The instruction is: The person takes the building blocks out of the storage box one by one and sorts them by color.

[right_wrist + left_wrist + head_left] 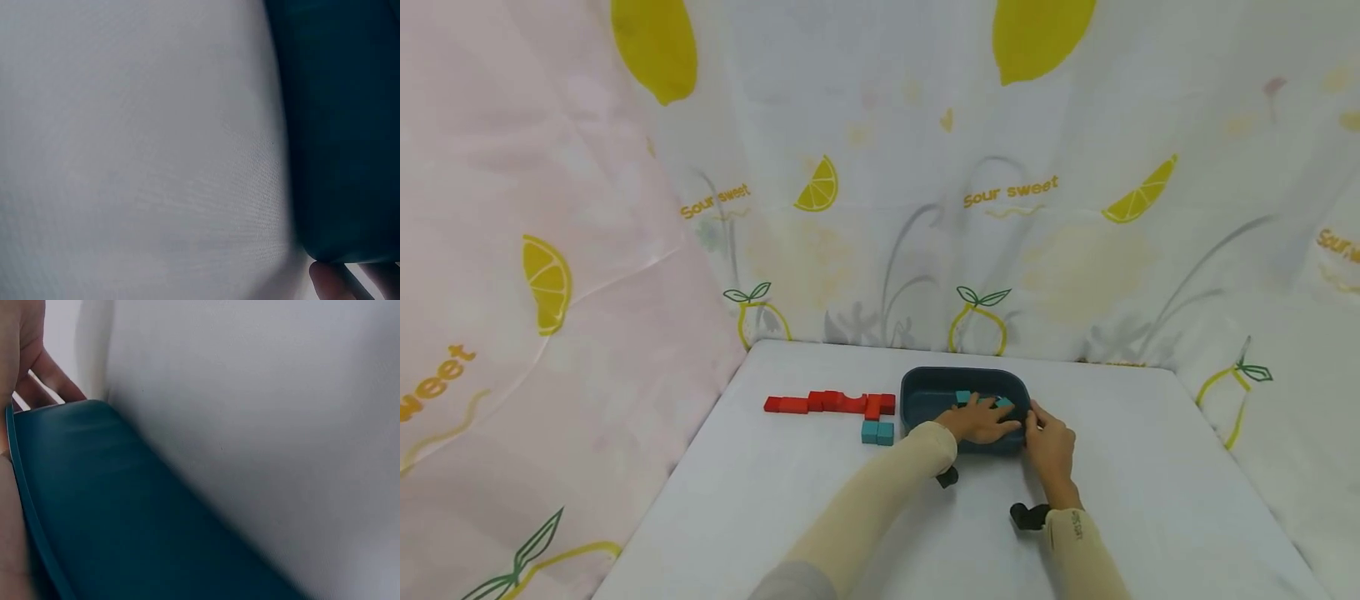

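Observation:
A dark teal tray (925,379) lies on the white table, with several teal blocks (962,397) inside it, partly covered by my left hand (979,421). That hand reaches over the tray's near rim with its fingers spread above the blocks; whether it touches them is hidden. In the left wrist view, the tray wall (125,500) fills the lower left, beside the hand. At the tray's right end my right hand (1051,443) grips the rim. Its fingertips (328,278) show at the tray's corner in the right wrist view.
Left of the tray, a row of red blocks (793,405) stretches across the table (760,500). Two teal blocks (877,432) stand together just in front of the row's right end. Behind the table hangs a lemon-patterned cloth (880,208).

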Tool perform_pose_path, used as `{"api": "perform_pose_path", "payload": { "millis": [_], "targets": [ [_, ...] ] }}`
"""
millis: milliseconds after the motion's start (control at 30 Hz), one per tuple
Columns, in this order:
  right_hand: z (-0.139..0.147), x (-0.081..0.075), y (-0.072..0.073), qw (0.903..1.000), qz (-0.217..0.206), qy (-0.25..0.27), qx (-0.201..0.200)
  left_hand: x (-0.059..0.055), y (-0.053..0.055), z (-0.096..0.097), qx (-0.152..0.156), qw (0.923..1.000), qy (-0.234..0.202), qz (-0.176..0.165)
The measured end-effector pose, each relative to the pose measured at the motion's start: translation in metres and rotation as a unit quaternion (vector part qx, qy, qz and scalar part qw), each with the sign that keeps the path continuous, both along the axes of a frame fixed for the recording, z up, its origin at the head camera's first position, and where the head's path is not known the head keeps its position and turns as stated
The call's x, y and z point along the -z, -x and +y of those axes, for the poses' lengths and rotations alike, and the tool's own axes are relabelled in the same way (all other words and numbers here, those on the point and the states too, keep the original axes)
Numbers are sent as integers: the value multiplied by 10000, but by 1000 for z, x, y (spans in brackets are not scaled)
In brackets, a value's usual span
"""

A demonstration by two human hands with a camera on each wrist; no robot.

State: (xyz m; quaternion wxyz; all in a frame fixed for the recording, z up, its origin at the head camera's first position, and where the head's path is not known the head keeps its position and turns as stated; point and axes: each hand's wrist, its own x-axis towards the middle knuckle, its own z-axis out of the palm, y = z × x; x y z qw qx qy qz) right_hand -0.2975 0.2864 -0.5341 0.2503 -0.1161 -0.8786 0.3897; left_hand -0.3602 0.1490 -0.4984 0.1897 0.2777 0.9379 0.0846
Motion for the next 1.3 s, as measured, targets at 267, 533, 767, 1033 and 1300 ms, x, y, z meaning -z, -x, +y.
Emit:
{"api": "perform_pose_path", "payload": {
  "millis": [267,533,767,1033,1300],
  "targets": [
    [-1,0,0,9998,150,-90,31,3,6,-9,129,9998,57,136],
    [-3,0,1,9998,120,-107,108,5,4,-32,268,9996,-84,36],
    [-1,3,1,9999,22,-80,151,3,-1,-50,271,9993,-161,-206],
    [-1,1,1,9998,-105,26,155,-12,5,-61,723,9953,203,614],
    [-2,2,1,9996,-218,-9,164,-8,25,-81,241,9884,-324,1464]
  ]
}}
